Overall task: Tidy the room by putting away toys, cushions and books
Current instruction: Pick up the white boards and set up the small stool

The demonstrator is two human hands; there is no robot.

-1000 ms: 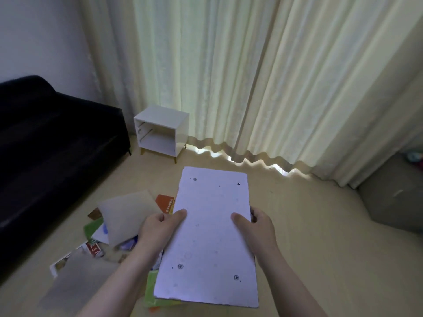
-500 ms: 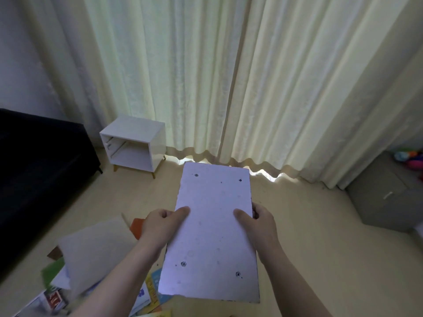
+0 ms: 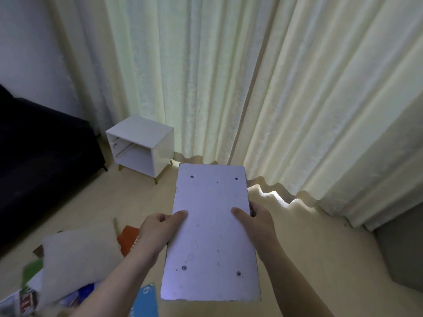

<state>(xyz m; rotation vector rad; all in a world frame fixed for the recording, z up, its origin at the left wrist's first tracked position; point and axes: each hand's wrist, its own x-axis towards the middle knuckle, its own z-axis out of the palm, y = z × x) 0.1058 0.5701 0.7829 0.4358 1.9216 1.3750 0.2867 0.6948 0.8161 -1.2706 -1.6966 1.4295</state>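
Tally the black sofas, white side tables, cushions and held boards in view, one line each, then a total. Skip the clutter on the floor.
Black sofa: 1
White side table: 1
Cushion: 1
Board, gripped by the left hand and the right hand: 1
Total: 4

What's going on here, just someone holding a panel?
A person holds a white board out in front with both hands: the left hand grips its left edge and the right hand its right edge, thumbs on top. A cushion and scattered books lie on the floor at lower left. An open white cabinet stands between the sofa and the curtain.
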